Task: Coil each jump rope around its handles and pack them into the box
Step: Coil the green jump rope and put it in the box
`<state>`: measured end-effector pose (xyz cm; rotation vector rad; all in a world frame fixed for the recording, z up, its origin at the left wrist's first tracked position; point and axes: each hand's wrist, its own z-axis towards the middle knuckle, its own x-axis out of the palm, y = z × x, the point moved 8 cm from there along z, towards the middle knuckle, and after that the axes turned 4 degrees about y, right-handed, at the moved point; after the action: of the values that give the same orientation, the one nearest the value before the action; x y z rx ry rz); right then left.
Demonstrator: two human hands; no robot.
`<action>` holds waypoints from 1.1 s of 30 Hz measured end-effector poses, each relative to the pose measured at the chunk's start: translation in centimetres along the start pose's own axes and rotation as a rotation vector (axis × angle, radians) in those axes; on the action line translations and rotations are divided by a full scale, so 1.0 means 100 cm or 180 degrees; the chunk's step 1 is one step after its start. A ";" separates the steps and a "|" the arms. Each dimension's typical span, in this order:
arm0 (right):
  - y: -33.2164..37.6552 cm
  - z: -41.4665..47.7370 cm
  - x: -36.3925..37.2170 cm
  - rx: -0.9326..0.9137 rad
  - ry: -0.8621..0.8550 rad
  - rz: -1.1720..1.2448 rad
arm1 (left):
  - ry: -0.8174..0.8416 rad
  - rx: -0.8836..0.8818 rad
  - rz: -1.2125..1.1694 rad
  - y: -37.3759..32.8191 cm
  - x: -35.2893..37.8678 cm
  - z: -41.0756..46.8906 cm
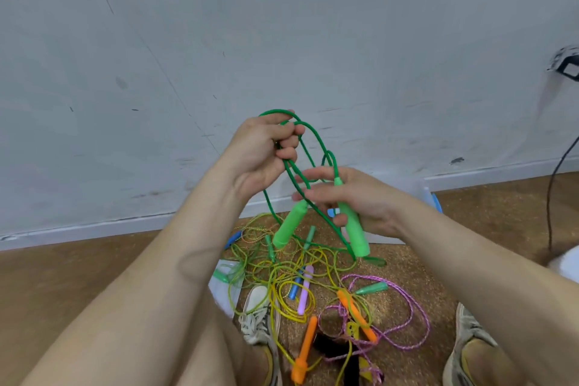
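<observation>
Frame centre: one handle (354, 230) of the green rope (314, 135) is gripped by the right hand (360, 204); its loops are clenched by the left hand (266, 150). The second handle (289, 229) is left dangling. Trailing slack could likely be snagged in the pile (282, 273) below.

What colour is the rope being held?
Green: dark green cord, lighter green handles. Head view shows it.

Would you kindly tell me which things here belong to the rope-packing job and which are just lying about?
Job: green jump rope, held by the left hand and right hand; tangled ropes on the floor; clear box.
Lying about: black cable; wall socket; shoes.
</observation>
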<state>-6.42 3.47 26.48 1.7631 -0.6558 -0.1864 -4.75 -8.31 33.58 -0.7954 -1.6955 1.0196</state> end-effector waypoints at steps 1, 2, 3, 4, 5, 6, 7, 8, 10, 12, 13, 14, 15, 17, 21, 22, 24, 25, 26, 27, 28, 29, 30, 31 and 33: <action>-0.003 0.001 0.005 0.0020 0.0123 -0.0063 | -0.0007 0.0015 -0.0136 0.000 0.000 0.000; -0.005 0.002 0.009 0.0020 0.0211 -0.0131 | 0.0039 0.0015 -0.0243 0.000 0.002 0.001; -0.004 0.002 0.009 -0.0006 0.0241 -0.0173 | 0.0070 0.0043 -0.0219 -0.002 0.003 0.001; -0.003 0.002 0.007 -0.0048 0.0200 -0.0177 | 0.0089 0.0078 -0.0084 -0.003 0.003 0.000; 0.000 0.002 0.001 -0.0090 0.0082 -0.0153 | 0.0071 0.0103 0.0179 -0.004 -0.001 -0.001; 0.004 0.002 -0.006 -0.0136 -0.0096 -0.0121 | 0.0038 0.0085 0.0523 -0.005 -0.004 -0.002; 0.008 0.001 -0.014 -0.0194 -0.0313 -0.0109 | 0.0013 0.0032 0.0919 -0.004 -0.008 -0.003; 0.013 -0.001 -0.023 -0.0271 -0.0540 -0.0141 | 0.0020 -0.0066 0.1244 -0.002 -0.012 -0.004; 0.023 -0.006 -0.039 -0.0448 -0.0979 -0.0367 | 0.0162 -0.0291 0.1567 0.003 -0.014 -0.008; 0.033 -0.011 -0.048 -0.0630 -0.1252 -0.0547 | 0.0260 -0.0465 0.1745 0.006 -0.013 -0.011; 0.038 -0.013 -0.050 -0.0694 -0.1304 -0.0541 | 0.0235 -0.0501 0.2052 0.005 -0.014 -0.012; 0.042 -0.015 -0.051 -0.0729 -0.1324 -0.0454 | 0.0146 -0.0482 0.2524 0.002 -0.018 -0.012; 0.044 -0.016 -0.053 -0.0727 -0.1311 -0.0249 | 0.0010 -0.0408 0.3098 -0.002 -0.023 -0.011; 0.043 -0.017 -0.053 -0.0601 -0.1094 0.0415 | -0.0366 -0.0179 0.3908 -0.012 -0.036 -0.008; 0.037 -0.021 -0.041 -0.0303 -0.0568 0.0886 | -0.1268 0.0241 0.4470 -0.036 -0.070 -0.006; 0.037 -0.022 -0.040 -0.0308 -0.0522 0.0894 | -0.1366 0.0119 0.4741 -0.037 -0.079 -0.005; 0.040 -0.022 -0.036 -0.0377 -0.0346 0.1001 | -0.1291 -0.0400 0.5244 -0.029 -0.092 -0.001; 0.042 -0.022 -0.033 -0.0397 -0.0185 0.1088 | -0.1188 -0.0568 0.5388 -0.024 -0.094 0.000; 0.043 -0.022 -0.029 -0.0382 0.0009 0.1156 | -0.1082 -0.0480 0.5397 -0.022 -0.090 0.002; 0.043 -0.023 -0.023 -0.0325 0.0218 0.1172 | -0.0922 -0.0147 0.5235 -0.022 -0.077 0.003; 0.041 -0.024 -0.017 -0.0249 0.0437 0.1141 | -0.0660 0.0280 0.4839 -0.020 -0.059 0.004; 0.039 -0.025 -0.010 -0.0175 0.0641 0.1079 | -0.0268 0.0565 0.4246 -0.015 -0.037 0.002; 0.037 -0.026 -0.003 -0.0119 0.0809 0.0991 | 0.0266 0.0564 0.3576 -0.002 -0.014 0.000; 0.035 -0.027 0.002 -0.0091 0.0922 0.0884 | 0.0826 0.0377 0.3031 0.016 0.008 -0.004; 0.038 -0.027 0.006 -0.0139 0.1014 0.0723 | 0.1544 0.0053 0.2798 0.049 0.034 -0.008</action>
<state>-5.93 4.87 30.93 1.6159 -0.6072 0.2305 -4.79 -3.05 30.70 -1.6927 -0.8978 1.2586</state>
